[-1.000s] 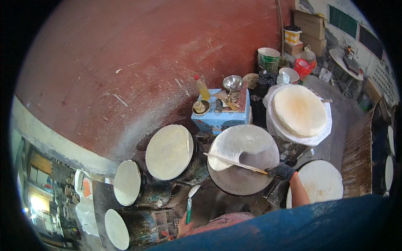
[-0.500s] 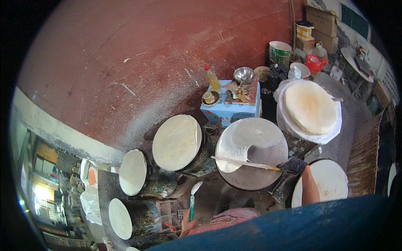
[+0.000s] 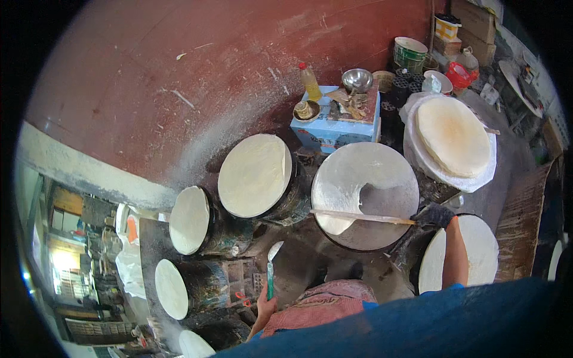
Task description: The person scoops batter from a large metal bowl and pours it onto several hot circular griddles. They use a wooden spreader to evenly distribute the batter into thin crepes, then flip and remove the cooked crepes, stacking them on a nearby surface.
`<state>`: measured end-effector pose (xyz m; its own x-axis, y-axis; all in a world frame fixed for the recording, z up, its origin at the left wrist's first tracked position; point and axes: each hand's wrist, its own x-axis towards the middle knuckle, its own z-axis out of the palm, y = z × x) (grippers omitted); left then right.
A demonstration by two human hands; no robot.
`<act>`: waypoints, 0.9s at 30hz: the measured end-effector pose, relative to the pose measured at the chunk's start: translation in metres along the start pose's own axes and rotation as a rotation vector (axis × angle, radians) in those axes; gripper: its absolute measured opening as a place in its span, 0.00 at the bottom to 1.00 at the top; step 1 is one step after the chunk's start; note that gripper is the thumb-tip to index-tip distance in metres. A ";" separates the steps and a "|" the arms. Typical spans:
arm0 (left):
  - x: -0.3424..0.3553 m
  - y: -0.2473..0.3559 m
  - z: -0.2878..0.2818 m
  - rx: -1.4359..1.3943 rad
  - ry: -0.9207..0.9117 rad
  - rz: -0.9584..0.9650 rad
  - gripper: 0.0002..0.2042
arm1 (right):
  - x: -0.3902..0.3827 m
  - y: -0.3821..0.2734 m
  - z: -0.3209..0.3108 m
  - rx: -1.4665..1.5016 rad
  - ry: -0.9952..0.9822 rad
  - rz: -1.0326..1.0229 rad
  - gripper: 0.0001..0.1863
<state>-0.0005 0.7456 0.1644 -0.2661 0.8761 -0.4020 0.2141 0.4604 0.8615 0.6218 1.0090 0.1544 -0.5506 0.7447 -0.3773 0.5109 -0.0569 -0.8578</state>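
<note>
My right hand, in a dark glove, grips a long wooden scraper lying across a round griddle, where pale batter forms a partial ring around a bare grey middle. My left hand holds a green-handled spatula upright, its white-coated blade near the griddle's lower left. Round griddles covered with pale sheets stand to the left, and another sits under my right forearm. A stack of pale flatbreads rests on white plastic at the upper right.
A blue box holds an oil bottle and a steel bowl against a red wall. Behind are buckets, black cylinders and cartons. A rough board edges the right side.
The scraper and batter have shifted round the griddle, with the covered band changing shape. The whole view has moved, so things appear higher and farther right. Both hands keep their holds.
</note>
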 end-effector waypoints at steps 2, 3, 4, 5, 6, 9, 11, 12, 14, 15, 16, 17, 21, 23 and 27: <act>-0.004 0.001 0.000 -0.018 0.033 -0.156 0.34 | 0.010 -0.033 -0.008 -1.082 0.027 -0.216 0.15; -0.006 0.003 -0.001 -0.020 0.031 -0.155 0.34 | 0.028 -0.049 -0.008 -0.678 0.200 -0.222 0.14; -0.007 0.005 -0.002 -0.030 0.021 -0.120 0.34 | 0.043 -0.059 -0.010 -0.360 0.266 -0.171 0.14; -0.008 0.008 -0.003 -0.026 0.017 -0.139 0.34 | 0.059 -0.063 -0.010 -0.154 0.291 -0.025 0.13; -0.009 0.011 -0.005 -0.030 0.007 -0.134 0.34 | 0.073 -0.063 -0.009 -0.011 0.225 0.090 0.12; -0.007 0.020 -0.017 -0.006 -0.036 -0.108 0.34 | 0.062 -0.039 0.000 -0.843 0.112 -0.303 0.10; -0.004 0.019 -0.028 -0.006 -0.052 -0.125 0.34 | 0.011 -0.021 0.014 -1.217 -0.097 -0.340 0.10; -0.001 0.018 -0.035 -0.007 -0.057 -0.157 0.34 | -0.032 -0.014 0.029 -1.184 -0.114 -0.245 0.10; 0.008 0.015 -0.051 -0.002 -0.096 -0.175 0.34 | -0.130 -0.011 0.074 -0.911 -0.045 0.072 0.10; 0.013 0.014 -0.060 0.003 -0.136 -0.157 0.33 | -0.178 -0.014 0.106 -0.758 0.034 0.222 0.10; 0.021 0.013 -0.069 0.012 -0.184 -0.131 0.33 | -0.218 -0.017 0.145 -0.573 0.145 0.354 0.11; 0.028 0.014 -0.077 0.005 -0.206 -0.152 0.33 | -0.249 -0.023 0.189 -0.336 0.302 0.458 0.11; 0.042 0.021 -0.109 -0.191 -0.376 -0.200 0.34 | -0.203 -0.048 0.362 0.660 0.932 0.503 0.05; 0.043 0.026 -0.118 -0.251 -0.413 -0.247 0.34 | -0.100 -0.067 0.414 0.482 0.982 0.668 0.06; 0.037 0.029 -0.130 -0.391 -0.455 -0.320 0.31 | 0.062 -0.108 0.448 -0.164 1.213 0.333 0.16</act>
<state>-0.1266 0.7731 0.2146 0.1808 0.7178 -0.6724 -0.1881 0.6962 0.6927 0.2365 0.7630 0.0674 0.5314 0.8443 0.0695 0.6308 -0.3396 -0.6977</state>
